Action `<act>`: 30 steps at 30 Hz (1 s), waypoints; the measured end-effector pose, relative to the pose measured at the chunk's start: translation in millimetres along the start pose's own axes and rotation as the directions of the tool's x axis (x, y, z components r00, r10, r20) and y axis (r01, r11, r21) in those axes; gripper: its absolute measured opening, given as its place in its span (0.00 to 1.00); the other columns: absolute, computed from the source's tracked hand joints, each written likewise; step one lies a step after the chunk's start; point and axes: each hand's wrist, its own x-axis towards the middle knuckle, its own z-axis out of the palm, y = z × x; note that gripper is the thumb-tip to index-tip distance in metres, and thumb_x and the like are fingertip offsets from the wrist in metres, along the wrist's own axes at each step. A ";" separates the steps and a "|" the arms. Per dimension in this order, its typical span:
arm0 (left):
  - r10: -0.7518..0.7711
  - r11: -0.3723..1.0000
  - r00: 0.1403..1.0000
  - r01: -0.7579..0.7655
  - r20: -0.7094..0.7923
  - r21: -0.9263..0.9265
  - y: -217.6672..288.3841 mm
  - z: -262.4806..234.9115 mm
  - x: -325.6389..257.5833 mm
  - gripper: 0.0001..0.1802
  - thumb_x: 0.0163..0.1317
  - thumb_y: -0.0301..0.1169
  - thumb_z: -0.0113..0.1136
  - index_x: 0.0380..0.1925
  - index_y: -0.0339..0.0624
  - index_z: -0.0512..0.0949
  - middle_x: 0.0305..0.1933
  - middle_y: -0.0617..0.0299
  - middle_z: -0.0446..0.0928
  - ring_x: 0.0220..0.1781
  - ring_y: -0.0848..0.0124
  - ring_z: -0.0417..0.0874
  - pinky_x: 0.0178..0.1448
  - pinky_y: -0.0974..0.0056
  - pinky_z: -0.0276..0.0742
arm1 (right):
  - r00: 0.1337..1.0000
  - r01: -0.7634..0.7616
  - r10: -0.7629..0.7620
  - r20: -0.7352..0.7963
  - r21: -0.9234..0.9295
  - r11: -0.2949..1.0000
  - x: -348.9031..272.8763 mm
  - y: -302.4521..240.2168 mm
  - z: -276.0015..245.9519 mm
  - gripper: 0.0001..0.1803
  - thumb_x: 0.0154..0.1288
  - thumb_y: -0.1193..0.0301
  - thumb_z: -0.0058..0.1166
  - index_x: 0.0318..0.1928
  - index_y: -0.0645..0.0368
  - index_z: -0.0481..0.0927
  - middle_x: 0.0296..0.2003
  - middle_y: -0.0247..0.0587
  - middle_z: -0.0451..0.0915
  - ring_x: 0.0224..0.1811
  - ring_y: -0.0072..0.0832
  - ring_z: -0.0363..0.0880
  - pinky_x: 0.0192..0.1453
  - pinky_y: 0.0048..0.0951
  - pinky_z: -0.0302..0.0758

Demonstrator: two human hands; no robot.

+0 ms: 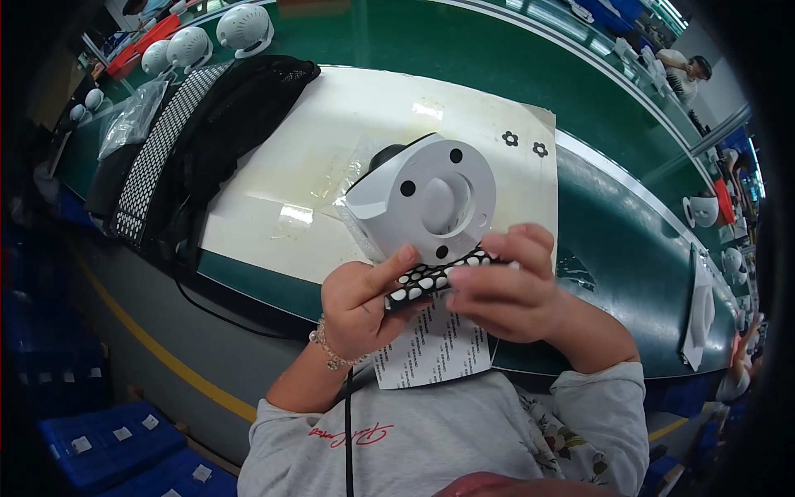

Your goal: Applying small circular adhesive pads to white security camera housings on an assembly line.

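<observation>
A white fan base (389,207) lies with its round underside up on a white board. Black round pads sit on that underside, and one small recess near its right edge is bare. In front of it my left hand (360,302) is closed on a black sheet of round pads (422,282) dotted with white ovals, the thumb on top. My right hand (517,290) has its fingers bent around the sheet's right end; they are slightly blurred and partly hide it. Printed white backing paper (435,348) hangs below the sheet, against my shirt.
The white board (273,174) rests on a green table and bears tape pieces and two black flower-shaped pieces (510,139). Black mesh cloth (248,116) lies at the left. White fans (245,30) stand at the far left. Blue crates (116,439) are on the floor; a co-worker (683,74) sits far right.
</observation>
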 end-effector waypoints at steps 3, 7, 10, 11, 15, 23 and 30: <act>0.037 0.999 0.998 -0.038 -0.046 -0.024 -3.1 2.4 -0.8 0.17 0.33 0.26 0.69 0.08 0.38 0.66 0.43 0.49 0.77 0.15 0.71 0.72 0.19 0.70 0.67 | 1.000 0.014 -0.016 0.019 0.062 0.998 -2.4 3.9 -3.3 0.07 0.46 0.71 0.59 0.29 0.53 0.77 0.50 0.34 0.72 0.58 0.36 0.62 0.59 0.36 0.55; 0.024 1.000 0.998 -0.024 -0.055 0.016 -1.3 2.0 -0.7 0.19 0.33 0.26 0.70 0.07 0.38 0.65 0.42 0.48 0.77 0.15 0.71 0.72 0.18 0.70 0.66 | 0.839 -0.529 0.541 0.061 0.327 0.783 -1.7 26.5 2.5 0.05 0.51 0.72 0.56 0.29 0.56 0.75 0.54 0.43 0.66 0.63 0.44 0.54 0.62 0.41 0.53; 0.016 1.000 1.000 -0.016 -0.017 0.014 -0.6 -0.2 -2.6 0.16 0.38 0.26 0.68 0.24 0.34 0.69 0.44 0.48 0.76 0.20 0.70 0.74 0.22 0.70 0.68 | 0.784 -0.601 0.606 0.132 0.403 0.690 -4.4 28.4 -1.3 0.04 0.55 0.70 0.54 0.31 0.56 0.76 0.55 0.42 0.66 0.64 0.44 0.52 0.63 0.40 0.52; -0.003 1.000 1.000 0.003 0.030 0.018 -0.3 -2.0 -4.3 0.22 0.44 0.25 0.65 0.41 0.29 0.73 0.45 0.48 0.75 0.24 0.70 0.77 0.26 0.70 0.69 | 0.805 -0.584 0.580 0.124 0.342 0.737 -5.9 28.8 -1.6 0.05 0.56 0.69 0.54 0.32 0.55 0.76 0.55 0.42 0.66 0.64 0.43 0.53 0.62 0.39 0.52; 0.036 0.999 0.998 -0.035 -0.057 0.008 -2.4 2.8 -0.3 0.20 0.34 0.26 0.70 0.06 0.39 0.63 0.42 0.47 0.76 0.15 0.70 0.73 0.18 0.70 0.66 | 0.951 -0.276 0.289 0.108 -0.120 0.954 -14.4 33.5 -10.4 0.12 0.60 0.62 0.48 0.37 0.57 0.76 0.55 0.46 0.66 0.62 0.43 0.55 0.63 0.41 0.49; 0.031 0.999 0.999 -0.032 -0.018 -0.019 -6.4 3.2 -5.1 0.18 0.34 0.25 0.70 0.09 0.38 0.65 0.44 0.46 0.76 0.17 0.69 0.73 0.19 0.70 0.67 | 0.596 -0.732 0.768 0.236 0.553 0.398 2.7 30.8 0.9 0.17 0.58 0.64 0.51 0.45 0.60 0.71 0.39 0.37 0.75 0.47 0.28 0.70 0.52 0.26 0.64; 0.035 0.999 0.999 -0.034 -0.032 0.031 -0.8 -0.4 -2.6 0.14 0.34 0.25 0.69 0.18 0.33 0.72 0.45 0.47 0.75 0.24 0.67 0.79 0.25 0.69 0.73 | 0.477 -0.650 0.749 0.459 0.758 -0.051 2.9 69.9 -20.0 0.15 0.57 0.68 0.51 0.42 0.64 0.71 0.36 0.35 0.75 0.39 0.20 0.72 0.46 0.22 0.68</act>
